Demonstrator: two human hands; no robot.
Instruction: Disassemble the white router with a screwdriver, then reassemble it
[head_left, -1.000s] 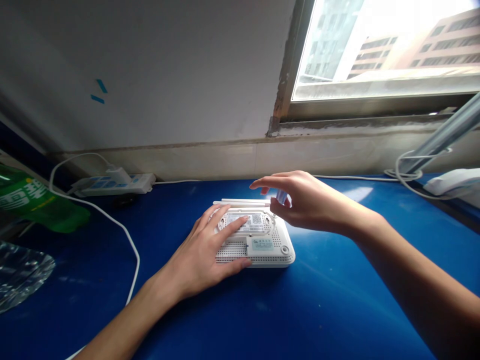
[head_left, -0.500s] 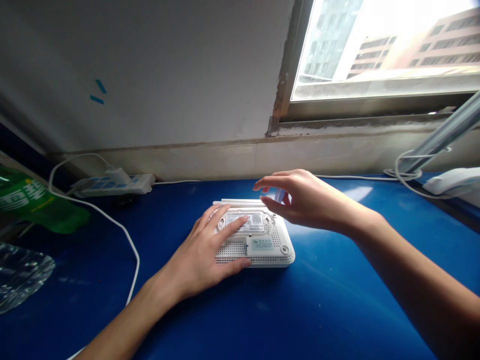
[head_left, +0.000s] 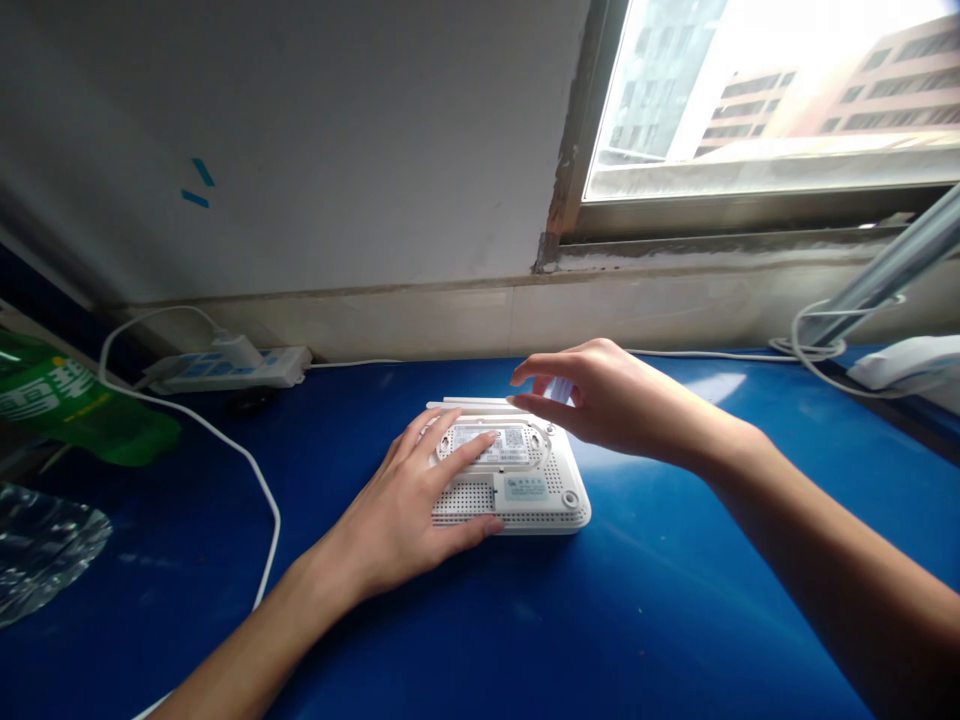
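A white Wi-Fi router (head_left: 525, 515) lies upside down on the blue table, its vented underside and labels facing up. Folded antennas (head_left: 480, 405) run along its far edge. My left hand (head_left: 416, 490) grips the router's left part, thumb along the near edge and fingers reaching across the underside. Above the far right corner, my right hand (head_left: 592, 395) is closed around a screwdriver with a translucent, pale violet handle (head_left: 561, 390), mostly hidden by the fingers. Its tip seems to be at the corner hole of the router.
A power strip (head_left: 285, 367) with a plugged-in charger and white cable (head_left: 262, 480) sits at the back left. A green bottle (head_left: 82, 410) and a clear plastic bottle (head_left: 49, 550) lie at left. A metal pole (head_left: 877, 270) with wound cable stands at right.
The fingers of my right hand have shifted slightly around the screwdriver handle, the thumb and fingertips moving a little. My left hand and the router stay in place.
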